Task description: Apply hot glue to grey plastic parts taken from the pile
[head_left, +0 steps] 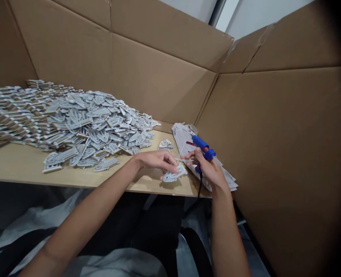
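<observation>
Stacked cutouts (pixel 14 115): grey-and-white pieces in slanting rows, toward 9 o'clock of your view, on the tabletop (pixel 20 159).
Loose pile (pixel 98 123): similar pieces heaped between those rows and your hands, toward 10 o'clock.
Left hand (pixel 156 159): at 7 o'clock, your thumb and fingers pinching one cutout.
Small group (pixel 166 144): a few cutouts just beyond your left hand, at its 1 o'clock.
Held cutout (pixel 174 176): at 6 o'clock, tilted above the tabletop.
Paper sheets (pixel 182 135): beneath the glue gun, toward 3 o'clock.
Glue gun (pixel 199 143): blue, at 3 o'clock, partly behind your right hand.
Right hand (pixel 208 169): at 4 o'clock, fingers bent; you cannot tell whether it grips the gun.
</observation>
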`<state>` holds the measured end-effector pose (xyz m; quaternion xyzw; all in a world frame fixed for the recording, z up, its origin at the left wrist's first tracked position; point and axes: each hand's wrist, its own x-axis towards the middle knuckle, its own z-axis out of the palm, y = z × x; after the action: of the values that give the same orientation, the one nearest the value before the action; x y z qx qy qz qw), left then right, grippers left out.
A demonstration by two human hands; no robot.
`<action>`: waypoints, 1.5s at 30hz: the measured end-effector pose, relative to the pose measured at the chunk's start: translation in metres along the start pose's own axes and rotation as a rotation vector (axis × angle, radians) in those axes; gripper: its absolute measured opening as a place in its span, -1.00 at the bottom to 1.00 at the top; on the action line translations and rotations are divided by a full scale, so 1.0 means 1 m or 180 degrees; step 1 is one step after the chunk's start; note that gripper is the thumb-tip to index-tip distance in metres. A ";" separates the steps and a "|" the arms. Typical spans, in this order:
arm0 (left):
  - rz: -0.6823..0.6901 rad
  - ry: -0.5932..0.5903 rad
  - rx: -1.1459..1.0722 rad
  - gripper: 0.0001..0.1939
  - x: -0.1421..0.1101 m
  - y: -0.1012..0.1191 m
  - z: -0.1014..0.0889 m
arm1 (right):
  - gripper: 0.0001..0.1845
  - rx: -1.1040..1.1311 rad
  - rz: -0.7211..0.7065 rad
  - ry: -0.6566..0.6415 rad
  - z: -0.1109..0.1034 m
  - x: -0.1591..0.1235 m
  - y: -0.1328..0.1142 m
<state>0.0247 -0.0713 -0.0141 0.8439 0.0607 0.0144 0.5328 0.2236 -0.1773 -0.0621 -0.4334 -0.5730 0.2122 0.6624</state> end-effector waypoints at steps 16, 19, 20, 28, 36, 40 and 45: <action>0.0031 0.5053 0.1926 -0.81 0.009 -0.005 -0.090 | -0.45 0.0237 -0.0062 -0.0125 -0.016 -0.001 0.001; -0.0125 0.3950 0.2196 -0.79 0.020 -0.023 -0.083 | -0.44 -0.0075 0.0065 -0.0032 -0.010 0.000 0.001; -0.0275 0.3451 0.2171 -0.74 0.021 -0.027 -0.079 | -0.45 -0.0148 0.0060 -0.0013 -0.008 0.001 0.001; -0.1147 0.0997 0.2146 -0.58 -0.010 -0.014 -0.070 | -0.54 -0.0490 -0.0158 0.0014 -0.005 0.003 0.008; -0.1421 0.0407 0.2040 -0.82 -0.005 -0.015 -0.065 | -0.55 -0.0551 -0.0212 -0.0165 -0.003 0.005 0.014; -0.1169 0.0515 0.1980 -0.88 -0.011 -0.007 -0.058 | -0.55 -0.0694 -0.0287 -0.0152 0.000 0.004 0.013; -0.0222 0.0910 0.1202 -0.77 -0.008 0.000 -0.046 | -0.60 -0.0965 -0.0561 -0.0164 0.011 0.004 0.012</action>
<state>0.0131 -0.0310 0.0058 0.9154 0.1663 0.1038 0.3517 0.2165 -0.1639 -0.0704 -0.4708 -0.6510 0.0756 0.5905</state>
